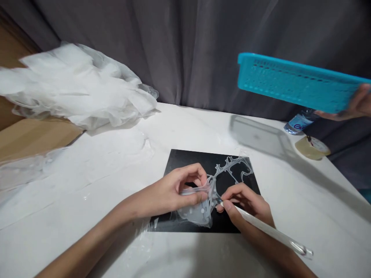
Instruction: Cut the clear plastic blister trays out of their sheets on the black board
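Note:
My left hand (189,187) pinches a fold of a thin translucent plastic sheet (197,214) between thumb and fingers. The sheet has cut-outs and small round spots, and a lacy outline strip (228,165) of it spreads to the upper right. In my right hand (246,202) is a slim white pen-shaped tool (269,229), its tip against the sheet just right of my left fingers. Its clear, silvery rear end points to the lower right. Under both hands lies a black square mat (185,158); the tool's exact tip is hidden by my fingers.
A heap of white film (87,88) sits at the back left by a cardboard box (40,137). Another person's hand (361,102) holds a blue basket (290,81) above the white table (188,125). A water bottle (298,122) and tape roll (312,148) stand at right.

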`<state>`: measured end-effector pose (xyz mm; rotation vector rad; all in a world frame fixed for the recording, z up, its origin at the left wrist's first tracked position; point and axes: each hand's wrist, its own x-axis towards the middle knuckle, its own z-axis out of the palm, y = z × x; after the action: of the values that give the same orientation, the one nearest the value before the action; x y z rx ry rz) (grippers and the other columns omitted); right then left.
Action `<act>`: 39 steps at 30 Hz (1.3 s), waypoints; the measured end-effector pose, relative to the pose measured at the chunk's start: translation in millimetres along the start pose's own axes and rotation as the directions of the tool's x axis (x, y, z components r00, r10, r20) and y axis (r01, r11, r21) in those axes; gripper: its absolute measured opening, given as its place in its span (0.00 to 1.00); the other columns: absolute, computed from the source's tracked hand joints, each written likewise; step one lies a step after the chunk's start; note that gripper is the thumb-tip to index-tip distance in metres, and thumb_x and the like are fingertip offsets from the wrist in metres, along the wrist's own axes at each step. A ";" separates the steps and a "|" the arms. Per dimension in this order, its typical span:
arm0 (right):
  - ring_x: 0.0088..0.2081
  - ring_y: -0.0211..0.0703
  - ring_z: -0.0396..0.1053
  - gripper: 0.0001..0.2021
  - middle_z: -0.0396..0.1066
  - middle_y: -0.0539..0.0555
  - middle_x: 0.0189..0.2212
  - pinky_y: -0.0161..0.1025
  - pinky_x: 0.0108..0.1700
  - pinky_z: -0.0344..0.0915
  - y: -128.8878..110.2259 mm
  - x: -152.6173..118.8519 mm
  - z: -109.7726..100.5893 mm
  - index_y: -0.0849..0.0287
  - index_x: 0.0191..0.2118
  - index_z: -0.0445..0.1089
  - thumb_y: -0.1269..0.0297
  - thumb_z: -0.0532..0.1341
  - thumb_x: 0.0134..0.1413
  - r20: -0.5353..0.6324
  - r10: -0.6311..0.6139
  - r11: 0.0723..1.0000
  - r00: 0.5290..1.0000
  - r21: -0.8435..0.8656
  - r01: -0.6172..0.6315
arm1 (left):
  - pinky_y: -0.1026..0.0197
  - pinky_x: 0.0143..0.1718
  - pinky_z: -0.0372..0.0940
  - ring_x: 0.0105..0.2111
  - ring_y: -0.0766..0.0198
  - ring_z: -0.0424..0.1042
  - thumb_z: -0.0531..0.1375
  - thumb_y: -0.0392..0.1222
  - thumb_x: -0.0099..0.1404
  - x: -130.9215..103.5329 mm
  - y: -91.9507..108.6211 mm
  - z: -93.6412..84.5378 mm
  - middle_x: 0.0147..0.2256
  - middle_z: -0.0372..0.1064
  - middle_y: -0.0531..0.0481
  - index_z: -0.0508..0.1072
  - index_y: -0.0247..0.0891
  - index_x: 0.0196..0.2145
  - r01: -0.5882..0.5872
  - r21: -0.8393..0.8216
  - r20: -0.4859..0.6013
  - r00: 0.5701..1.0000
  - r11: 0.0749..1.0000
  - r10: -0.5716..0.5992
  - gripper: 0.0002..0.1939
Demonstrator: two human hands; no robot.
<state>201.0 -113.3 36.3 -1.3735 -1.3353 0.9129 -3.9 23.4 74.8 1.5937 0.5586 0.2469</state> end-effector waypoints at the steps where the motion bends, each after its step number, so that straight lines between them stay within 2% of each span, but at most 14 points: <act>1: 0.34 0.38 0.79 0.02 0.80 0.48 0.31 0.30 0.38 0.72 0.6 -0.8 0.3 0.53 0.40 0.72 0.67 0.62 0.67 0.018 0.003 1.000 1.000 -0.006 -0.003 | 0.61 0.40 0.63 0.40 0.62 0.68 0.65 0.48 0.69 0.1 0.2 0.1 0.38 0.67 0.53 0.68 0.42 0.39 0.001 0.007 -0.007 1.000 1.000 -0.001 0.10; 7: 0.35 0.39 0.76 0.01 0.77 0.49 0.33 0.33 0.40 0.70 7.1 2.9 7.5 0.55 0.39 0.73 0.67 0.63 0.64 0.040 0.019 0.996 0.999 -0.092 -0.016 | 0.61 0.40 0.63 0.39 0.62 0.68 0.63 0.50 0.70 0.1 -0.9 -6.8 0.39 0.68 0.52 0.68 0.41 0.40 -0.010 0.067 -0.016 1.000 0.998 0.011 0.11; 10: 0.34 0.40 0.74 0.01 0.75 0.49 0.32 0.34 0.39 0.69 12.1 10.4 13.2 0.56 0.38 0.73 0.66 0.64 0.62 0.047 0.029 0.995 0.998 -0.097 -0.024 | 0.61 0.38 0.62 0.36 0.63 0.67 0.62 0.49 0.70 -1.4 -6.0 -16.3 0.37 0.66 0.52 0.68 0.41 0.40 0.028 0.109 0.009 1.000 0.994 -0.030 0.11; 14: 0.37 0.40 0.74 0.03 0.75 0.49 0.34 0.34 0.41 0.69 17.3 19.6 18.9 0.56 0.41 0.72 0.65 0.62 0.64 0.110 0.039 0.993 0.993 -0.111 -0.027 | 0.62 0.32 0.60 0.31 0.64 0.66 0.61 0.50 0.70 -5.9 -15.8 -31.4 0.33 0.67 0.53 0.67 0.41 0.39 0.132 0.216 0.005 0.991 0.968 -0.136 0.11; 17: 0.37 0.40 0.73 0.02 0.74 0.49 0.35 0.33 0.42 0.68 18.9 23.8 18.6 0.56 0.41 0.72 0.65 0.62 0.65 0.158 0.031 0.986 0.987 -0.166 -0.005 | 0.62 0.29 0.60 0.27 0.64 0.69 0.63 0.53 0.68 -11.4 -17.0 -37.8 0.32 0.67 0.54 0.66 0.42 0.40 0.227 0.229 0.008 0.972 0.947 -0.235 0.14; 20: 0.36 0.39 0.71 0.03 0.73 0.48 0.34 0.33 0.42 0.66 17.8 26.4 13.7 0.55 0.41 0.72 0.66 0.60 0.67 0.206 0.011 0.971 0.979 -0.234 0.038 | 0.63 0.25 0.60 0.22 0.65 0.70 0.67 0.55 0.64 -16.5 -13.5 -37.1 0.32 0.67 0.56 0.65 0.43 0.41 0.338 0.206 0.036 0.935 0.918 -0.352 0.19; 23: 0.35 0.39 0.71 0.04 0.73 0.48 0.35 0.34 0.41 0.65 13.1 28.2 7.8 0.54 0.42 0.72 0.66 0.60 0.68 0.242 0.020 0.952 0.970 -0.302 0.056 | 0.63 0.20 0.57 0.15 0.66 0.67 0.67 0.58 0.64 -18.8 -14.4 -32.4 0.30 0.67 0.57 0.64 0.44 0.43 0.427 0.170 0.046 0.897 0.888 -0.440 0.21; 25: 0.35 0.39 0.71 0.04 0.74 0.48 0.36 0.35 0.41 0.65 8.0 29.9 6.5 0.54 0.45 0.72 0.66 0.60 0.68 0.241 0.027 0.940 0.970 -0.336 0.057 | 0.62 0.19 0.57 0.14 0.65 0.67 0.66 0.59 0.65 -18.6 -19.0 -29.2 0.29 0.69 0.57 0.64 0.44 0.44 0.452 0.145 0.046 0.885 0.880 -0.463 0.21; 27: 0.36 0.39 0.72 0.04 0.74 0.48 0.36 0.35 0.42 0.66 2.2 32.2 8.7 0.54 0.45 0.72 0.66 0.60 0.67 0.237 0.025 0.939 0.971 -0.339 0.058 | 0.62 0.21 0.58 0.17 0.63 0.69 0.64 0.58 0.66 -17.4 -24.9 -27.1 0.28 0.70 0.56 0.65 0.43 0.41 0.425 0.176 0.015 0.901 0.888 -0.434 0.18; 31: 0.34 0.38 0.71 0.03 0.73 0.47 0.32 0.33 0.39 0.64 -5.2 37.6 19.7 0.55 0.37 0.74 0.67 0.64 0.64 0.259 0.067 0.959 0.963 -0.283 0.009 | 0.62 0.24 0.56 0.23 0.62 0.69 0.59 0.54 0.71 -13.2 -32.5 -26.9 0.23 0.71 0.53 0.67 0.42 0.33 0.286 0.350 -0.059 0.957 0.892 -0.284 0.15; 36: 0.31 0.38 0.69 0.04 0.71 0.46 0.27 0.32 0.34 0.62 0.8 38.5 27.1 0.56 0.34 0.74 0.66 0.65 0.61 0.213 0.155 0.971 0.965 -0.210 -0.110 | 0.62 0.26 0.57 0.24 0.62 0.69 0.55 0.53 0.74 -10.5 -26.3 -27.8 0.23 0.71 0.53 0.65 0.42 0.32 0.266 0.441 -0.022 0.958 0.857 -0.285 0.15; 39: 0.32 0.38 0.69 0.04 0.71 0.47 0.29 0.33 0.35 0.63 6.2 34.7 27.0 0.56 0.34 0.74 0.66 0.65 0.61 0.201 0.118 0.978 0.972 -0.192 -0.079 | 0.61 0.27 0.56 0.24 0.62 0.69 0.53 0.52 0.75 -12.0 -18.0 -25.3 0.23 0.71 0.54 0.65 0.42 0.34 0.251 0.517 -0.019 0.959 0.819 -0.282 0.14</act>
<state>180.6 -74.8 27.7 -1.5274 -1.5548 1.0485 -29.9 39.9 62.1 2.0045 0.8447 -0.1822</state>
